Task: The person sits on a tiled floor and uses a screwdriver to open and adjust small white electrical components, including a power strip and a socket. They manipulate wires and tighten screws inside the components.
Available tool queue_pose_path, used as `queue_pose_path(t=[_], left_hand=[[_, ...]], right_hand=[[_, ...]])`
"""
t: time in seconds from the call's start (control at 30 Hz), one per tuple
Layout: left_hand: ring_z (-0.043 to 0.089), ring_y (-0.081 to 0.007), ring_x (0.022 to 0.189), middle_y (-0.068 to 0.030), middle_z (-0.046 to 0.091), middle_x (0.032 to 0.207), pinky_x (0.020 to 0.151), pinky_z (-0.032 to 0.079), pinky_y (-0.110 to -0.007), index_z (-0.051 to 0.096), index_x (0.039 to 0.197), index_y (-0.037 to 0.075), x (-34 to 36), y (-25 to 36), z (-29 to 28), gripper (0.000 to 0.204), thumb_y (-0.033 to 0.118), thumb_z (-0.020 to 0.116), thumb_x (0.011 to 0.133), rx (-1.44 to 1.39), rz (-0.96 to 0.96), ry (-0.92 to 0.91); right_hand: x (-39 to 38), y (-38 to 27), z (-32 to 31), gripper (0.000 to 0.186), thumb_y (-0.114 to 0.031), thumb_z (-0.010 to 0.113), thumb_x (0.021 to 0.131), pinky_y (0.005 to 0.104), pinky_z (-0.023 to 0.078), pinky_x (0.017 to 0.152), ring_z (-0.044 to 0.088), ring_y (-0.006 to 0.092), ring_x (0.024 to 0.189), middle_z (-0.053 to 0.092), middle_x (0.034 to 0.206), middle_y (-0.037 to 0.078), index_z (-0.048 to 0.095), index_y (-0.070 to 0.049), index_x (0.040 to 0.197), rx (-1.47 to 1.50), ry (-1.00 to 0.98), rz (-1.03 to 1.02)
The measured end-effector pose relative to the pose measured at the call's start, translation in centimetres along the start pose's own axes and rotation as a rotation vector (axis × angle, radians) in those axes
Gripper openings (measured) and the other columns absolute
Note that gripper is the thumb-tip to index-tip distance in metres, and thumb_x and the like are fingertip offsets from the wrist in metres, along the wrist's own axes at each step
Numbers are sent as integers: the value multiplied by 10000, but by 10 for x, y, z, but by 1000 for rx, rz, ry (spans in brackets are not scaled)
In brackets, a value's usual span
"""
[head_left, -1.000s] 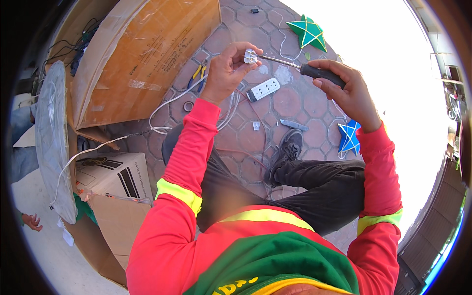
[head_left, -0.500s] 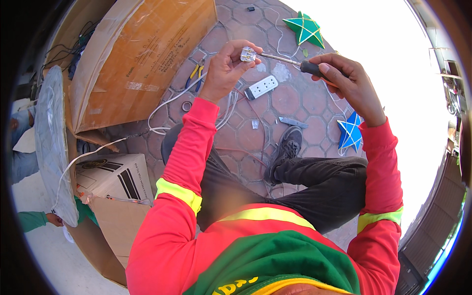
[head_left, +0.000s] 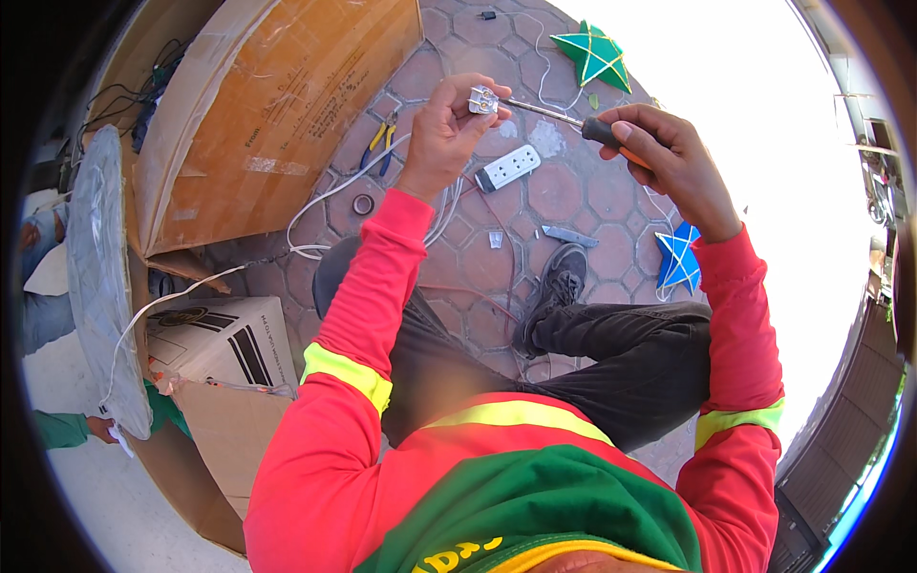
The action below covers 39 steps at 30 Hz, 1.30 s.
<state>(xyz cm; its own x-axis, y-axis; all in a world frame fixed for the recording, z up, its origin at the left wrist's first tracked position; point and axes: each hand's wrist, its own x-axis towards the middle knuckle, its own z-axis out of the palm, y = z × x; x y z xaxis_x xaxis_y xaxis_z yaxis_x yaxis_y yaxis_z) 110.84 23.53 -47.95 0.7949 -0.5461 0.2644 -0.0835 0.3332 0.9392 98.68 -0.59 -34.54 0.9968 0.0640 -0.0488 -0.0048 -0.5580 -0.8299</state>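
Observation:
Between the fingers of my left hand [head_left: 445, 134] is a small white electrical fitting [head_left: 483, 99] with metal contacts showing on its face. My right hand [head_left: 669, 158] grips a screwdriver [head_left: 604, 134] by its dark handle with an orange part. Its shaft points left, and the tip meets the right side of the fitting; the exact contact point is too small to tell. Below the hands, a white power strip [head_left: 509, 169] with a dark end lies on the paving. Yellow-and-blue pliers [head_left: 380, 143] lie left of my left hand, near white cable [head_left: 330, 196].
A large cardboard box [head_left: 287, 124] stands at left, a smaller carton [head_left: 224, 344] below it. Green [head_left: 592, 57] and blue [head_left: 679, 258] star lanterns lie at right. A tape roll [head_left: 363, 204] and a utility knife [head_left: 570, 237] rest on the paving. Another person's hand [head_left: 100, 429] shows far left.
Both my hands have shifted only slightly, and my right hand sits a little differently on the screwdriver handle. The other person's hand at far left has moved slightly.

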Motion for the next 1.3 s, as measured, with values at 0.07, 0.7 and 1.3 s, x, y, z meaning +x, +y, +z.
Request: queue_pose_path(t=[0.07, 0.7, 1.3], left_hand=[[693, -204, 1026, -172, 656, 1228, 884, 569, -304, 493, 1289, 35, -1, 0, 0, 337, -22, 574, 967, 12, 12, 2], [701, -223, 1009, -214, 634, 1261, 870, 571, -302, 469, 1391, 31, 4, -1, -5, 419, 17, 571, 984, -259, -80, 19], [684, -180, 1034, -158, 678, 1198, 916, 555, -292, 507, 1382, 32, 5, -3, -7, 451, -11, 625, 949, -110, 7, -37]], right_hand=[[1, 0, 1, 304, -295, 569, 1025, 161, 349, 460, 456, 29, 520, 684, 817, 29, 693, -69, 1186, 0, -8, -71], [-3, -35, -4, 201, -112, 640, 895, 322, 528, 746, 676, 266, 770, 718, 915, 125, 717, -34, 1063, -281, 103, -146], [-1, -22, -6, 283, -162, 694, 938, 253, 531, 739, 664, 135, 815, 728, 980, 66, 679, -55, 1200, -165, -8, -5]])
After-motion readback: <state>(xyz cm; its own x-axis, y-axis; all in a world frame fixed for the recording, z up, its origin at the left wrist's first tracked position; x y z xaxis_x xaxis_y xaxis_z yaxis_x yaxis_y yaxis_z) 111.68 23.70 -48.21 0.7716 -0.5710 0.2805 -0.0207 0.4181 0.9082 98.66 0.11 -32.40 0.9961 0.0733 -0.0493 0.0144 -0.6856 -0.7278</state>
